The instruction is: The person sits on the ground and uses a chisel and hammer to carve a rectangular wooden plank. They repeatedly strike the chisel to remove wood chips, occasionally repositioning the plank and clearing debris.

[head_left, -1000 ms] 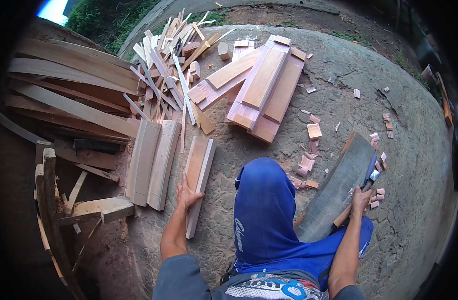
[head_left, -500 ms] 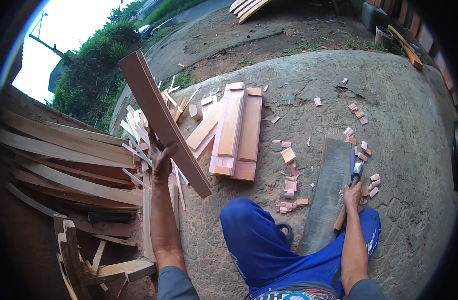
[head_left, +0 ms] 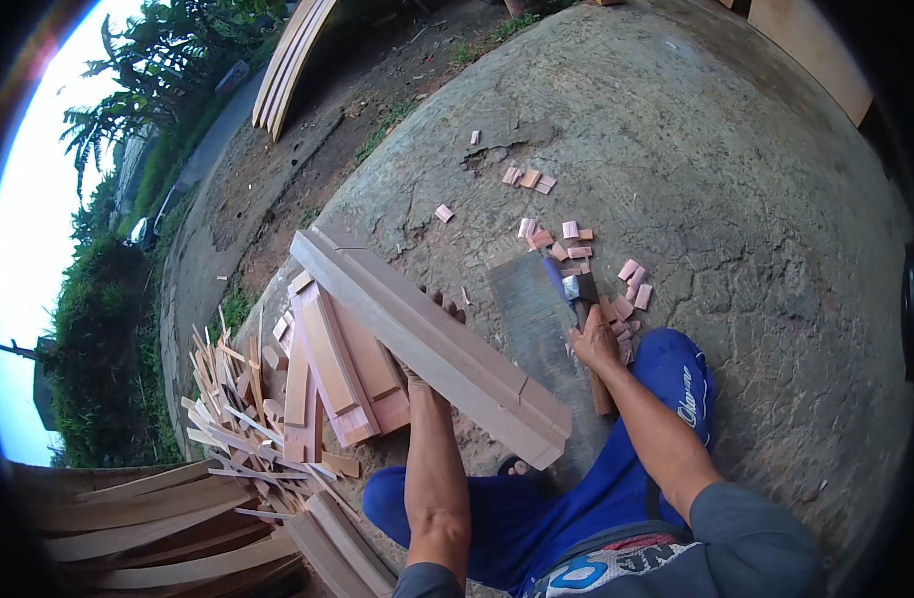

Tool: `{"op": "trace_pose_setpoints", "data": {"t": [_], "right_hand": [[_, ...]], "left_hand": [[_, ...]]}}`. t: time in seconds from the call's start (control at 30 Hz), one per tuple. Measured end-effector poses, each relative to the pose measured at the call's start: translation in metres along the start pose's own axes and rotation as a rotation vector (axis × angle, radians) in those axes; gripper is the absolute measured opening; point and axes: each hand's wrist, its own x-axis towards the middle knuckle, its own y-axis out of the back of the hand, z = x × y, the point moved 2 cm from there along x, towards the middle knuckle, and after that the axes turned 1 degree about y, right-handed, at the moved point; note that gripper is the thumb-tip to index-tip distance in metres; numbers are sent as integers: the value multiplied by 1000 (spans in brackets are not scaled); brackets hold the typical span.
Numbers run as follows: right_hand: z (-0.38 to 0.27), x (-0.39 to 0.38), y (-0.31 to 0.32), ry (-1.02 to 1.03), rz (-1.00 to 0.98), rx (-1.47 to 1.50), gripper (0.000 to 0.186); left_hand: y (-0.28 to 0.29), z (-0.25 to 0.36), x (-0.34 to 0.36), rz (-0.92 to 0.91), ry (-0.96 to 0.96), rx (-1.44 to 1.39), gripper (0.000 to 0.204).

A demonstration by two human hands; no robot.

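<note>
Plank (head_left: 432, 344), pale and rebated along one edge, held aloft across the centre of the frame, running from upper left to lower right. The left hand (head_left: 432, 374) is closed around it from beneath at about mid-length; only fingertips show over the far edge, so the exact grip is partly hidden. The right hand (head_left: 597, 344) is wrapped tight on the wooden handle of a hatchet (head_left: 582, 299), whose blade rests against the grey chopping board (head_left: 532, 329) lying on the concrete ground (head_left: 736, 199) right of centre. Small reddish offcuts (head_left: 577, 244) lie scattered just above and beside the blade. A stack of flat reddish boards (head_left: 332, 374) sits left of the plank, with thin strips (head_left: 238, 414) fanned out further left.

To do the step well, judged from this pose: the plank's lower end should likely be seated squarely on the chopping board, the supporting fingers kept well clear of the blade's line, and the blue-trousered knee (head_left: 676, 369) kept aside.
</note>
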Motion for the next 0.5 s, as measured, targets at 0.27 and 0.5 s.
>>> {"op": "trace_pose_setpoints", "data": {"t": [0.27, 0.5], "right_hand": [[-6, 6, 26, -88, -185, 130, 63], [12, 17, 60, -52, -101, 554, 47]], "left_hand": [[-58, -90, -76, 791, 119, 922, 70], [-73, -65, -45, 998, 246, 1510, 62]]}}
